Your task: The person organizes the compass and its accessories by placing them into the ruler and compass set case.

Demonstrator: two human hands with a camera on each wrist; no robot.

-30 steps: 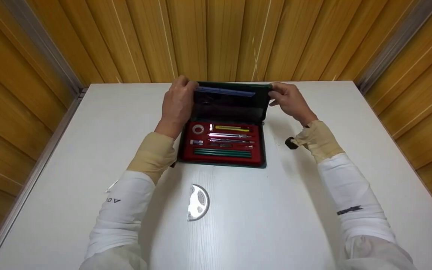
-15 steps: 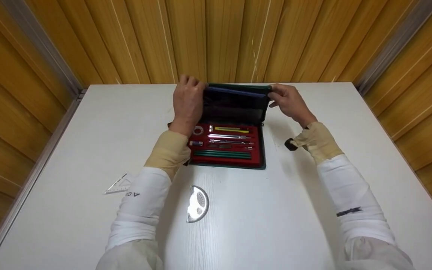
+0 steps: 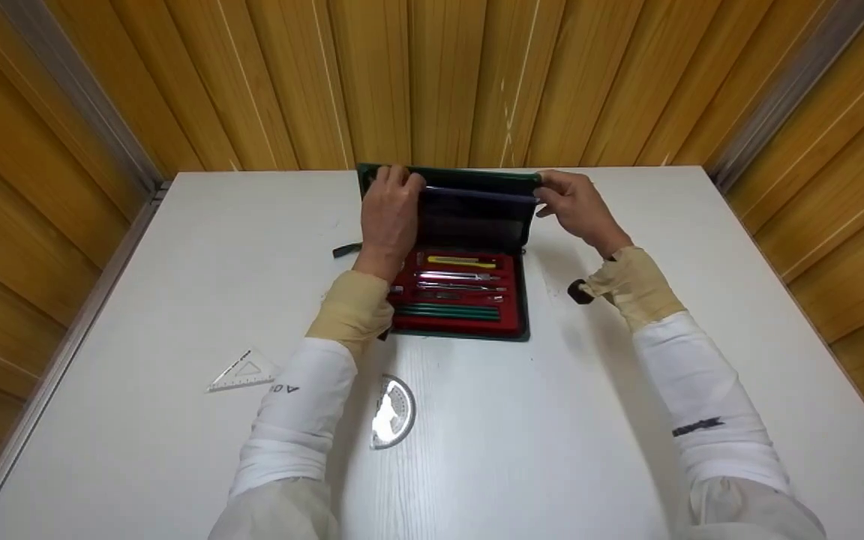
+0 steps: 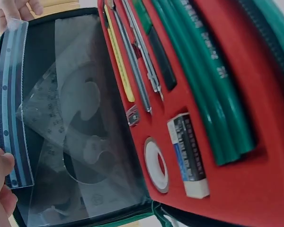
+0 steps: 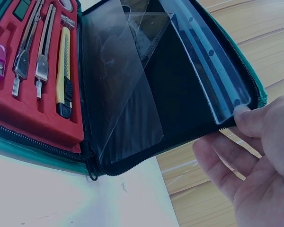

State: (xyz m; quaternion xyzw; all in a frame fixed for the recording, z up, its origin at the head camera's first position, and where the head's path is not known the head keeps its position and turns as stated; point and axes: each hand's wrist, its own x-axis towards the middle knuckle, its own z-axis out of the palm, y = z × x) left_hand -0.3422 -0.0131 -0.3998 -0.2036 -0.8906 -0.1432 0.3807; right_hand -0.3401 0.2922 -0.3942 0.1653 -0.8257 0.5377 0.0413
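Note:
A green zip case (image 3: 477, 334) lies unzipped on the table with its lid raised. My left hand (image 3: 391, 217) pinches one end of a clear bluish ruler (image 4: 12, 104), which lies along the top of the lid's black inner side. My right hand (image 3: 578, 210) grips the lid's right corner, its thumb (image 5: 246, 118) at the ruler's other end. A clear pocket (image 5: 118, 90) in the lid holds a transparent set square (image 4: 42, 104) and a curved template. The red tray (image 5: 38, 116) carries green pencils (image 4: 203, 90), a yellow cutter (image 5: 64, 71), compasses, an eraser (image 4: 188, 156) and a tape roll (image 4: 156, 165).
On the white table (image 3: 514, 450), a clear protractor (image 3: 394, 412) lies in front of the case. A small clear set square (image 3: 241, 373) sits beside my left sleeve. Wood-look panels (image 3: 439, 82) stand behind the table.
My left hand has moved right across the lid, sliding the ruler until its far end reaches my right hand. The lid's left corner and the loose set square have come into view.

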